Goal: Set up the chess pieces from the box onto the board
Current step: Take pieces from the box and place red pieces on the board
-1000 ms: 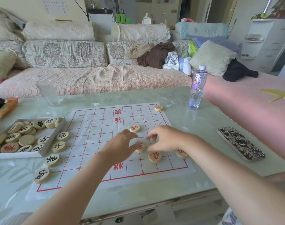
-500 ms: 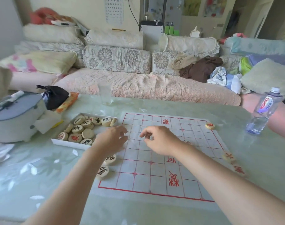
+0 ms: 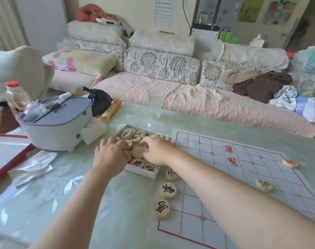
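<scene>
Five round wooden pieces (image 3: 168, 190) sit on the red-lined paper board (image 3: 243, 177), most remaining in the shallow white box (image 3: 149, 174) where both hands (image 3: 111, 157) rummage, grips unclear.

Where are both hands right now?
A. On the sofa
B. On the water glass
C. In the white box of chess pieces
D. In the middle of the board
C: the left hand and right hand both reach into the white box, over the round pieces.
</scene>
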Motion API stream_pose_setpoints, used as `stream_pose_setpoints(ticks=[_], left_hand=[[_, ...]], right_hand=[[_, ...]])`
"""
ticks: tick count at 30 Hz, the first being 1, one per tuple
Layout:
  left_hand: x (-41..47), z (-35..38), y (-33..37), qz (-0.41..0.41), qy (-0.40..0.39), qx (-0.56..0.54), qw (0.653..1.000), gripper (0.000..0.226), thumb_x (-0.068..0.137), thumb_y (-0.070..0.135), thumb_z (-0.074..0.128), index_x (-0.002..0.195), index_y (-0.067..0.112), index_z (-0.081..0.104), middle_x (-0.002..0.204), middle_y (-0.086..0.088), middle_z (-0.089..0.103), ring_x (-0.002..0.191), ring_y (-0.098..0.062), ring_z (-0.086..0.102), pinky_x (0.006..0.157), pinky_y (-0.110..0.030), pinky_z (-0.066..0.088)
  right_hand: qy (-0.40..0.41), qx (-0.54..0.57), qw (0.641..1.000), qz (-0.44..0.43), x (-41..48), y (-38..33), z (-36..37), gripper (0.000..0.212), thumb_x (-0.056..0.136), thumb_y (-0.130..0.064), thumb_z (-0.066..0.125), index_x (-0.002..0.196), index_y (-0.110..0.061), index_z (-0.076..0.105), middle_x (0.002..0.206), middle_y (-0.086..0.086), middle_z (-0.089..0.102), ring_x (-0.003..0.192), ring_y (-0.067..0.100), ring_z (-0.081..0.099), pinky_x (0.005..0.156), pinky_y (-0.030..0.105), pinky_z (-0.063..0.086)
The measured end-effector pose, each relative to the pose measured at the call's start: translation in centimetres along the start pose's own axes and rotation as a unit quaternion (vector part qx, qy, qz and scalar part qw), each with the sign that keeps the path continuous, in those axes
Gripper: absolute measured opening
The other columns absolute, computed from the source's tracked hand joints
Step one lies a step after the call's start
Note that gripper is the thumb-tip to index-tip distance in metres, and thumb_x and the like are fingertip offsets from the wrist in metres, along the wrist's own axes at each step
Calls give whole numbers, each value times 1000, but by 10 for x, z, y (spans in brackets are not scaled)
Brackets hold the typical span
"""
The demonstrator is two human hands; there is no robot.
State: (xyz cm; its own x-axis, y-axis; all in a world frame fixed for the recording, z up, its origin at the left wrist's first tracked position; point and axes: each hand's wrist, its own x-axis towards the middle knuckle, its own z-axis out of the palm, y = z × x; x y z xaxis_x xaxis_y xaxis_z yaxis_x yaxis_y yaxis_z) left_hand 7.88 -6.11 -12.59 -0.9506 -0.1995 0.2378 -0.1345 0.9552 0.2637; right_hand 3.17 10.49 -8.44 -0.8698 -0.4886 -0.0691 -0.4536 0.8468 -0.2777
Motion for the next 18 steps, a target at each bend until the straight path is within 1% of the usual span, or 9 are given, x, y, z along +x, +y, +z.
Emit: stream_pose_setpoints(ticks=[2,4,8,11,12,13,15,16,18], left_hand=[[2,-1,-5,-17,4,-23,1000,45,86,25,49,130,36,51,134,0,39,123,-28,31,103,-41,31],[4,-5,-9,-56,-15,-75,996,50,84,23,48,132,36,47,135,-1,35,123,-31,30,105,-42,33],[2,-6,-15,-100,-52,-189,975,53,87,14,42,136,34,42,137,-5,29,125,-33,31,106,-40,32],[-2,-7,-15,-93,-58,-190,976,49,89,15,42,136,32,42,137,-5,31,124,-31,31,105,-38,32],[-3,-8,-14,-88,-57,-175,979,50,90,16,43,136,33,41,136,-4,32,123,-31,33,103,-37,33],[-5,-10,-13,-81,-56,-158,982,51,90,18,44,137,35,39,136,-4,34,121,-30,34,102,-37,33],[-8,-9,-9,-67,-54,-141,986,54,89,22,46,140,37,34,135,-3,36,118,-31,37,100,-37,35],[-11,-8,-6,-65,-59,-140,986,57,89,23,45,143,37,30,136,-4,36,118,-32,38,100,-38,35],[-15,-9,-1,-71,-65,-138,986,64,88,23,45,146,37,23,138,-4,35,121,-32,36,102,-41,37]], right_hand=[[-5,-7,1000,8,9,-6,6,47,91,-42,57,134,-24,51,134,3,55,119,26,54,95,41,47],[4,-13,1000,26,15,-10,11,52,89,-51,60,130,-20,51,126,4,59,112,26,58,90,40,50],[23,20,997,65,20,-10,20,63,80,-61,66,126,-20,53,117,1,64,106,22,61,86,36,50],[35,59,995,68,18,-7,18,52,85,-50,63,129,-23,55,126,-1,60,117,19,52,82,27,37],[42,90,993,69,16,-6,15,47,87,-46,60,129,-24,56,127,-3,60,116,17,50,80,24,33],[44,138,987,71,14,-4,12,42,89,-42,60,128,-25,58,126,-5,60,113,15,49,80,21,34],[49,262,962,64,11,1,7,37,88,-30,65,124,-26,62,121,-6,64,107,13,56,88,25,47],[57,313,946,59,8,2,5,34,86,-25,68,120,-24,65,116,-5,67,103,13,62,88,26,53],[83,373,922,51,2,6,4,27,85,-14,70,111,-19,68,101,-3,70,90,10,65,74,15,53]])
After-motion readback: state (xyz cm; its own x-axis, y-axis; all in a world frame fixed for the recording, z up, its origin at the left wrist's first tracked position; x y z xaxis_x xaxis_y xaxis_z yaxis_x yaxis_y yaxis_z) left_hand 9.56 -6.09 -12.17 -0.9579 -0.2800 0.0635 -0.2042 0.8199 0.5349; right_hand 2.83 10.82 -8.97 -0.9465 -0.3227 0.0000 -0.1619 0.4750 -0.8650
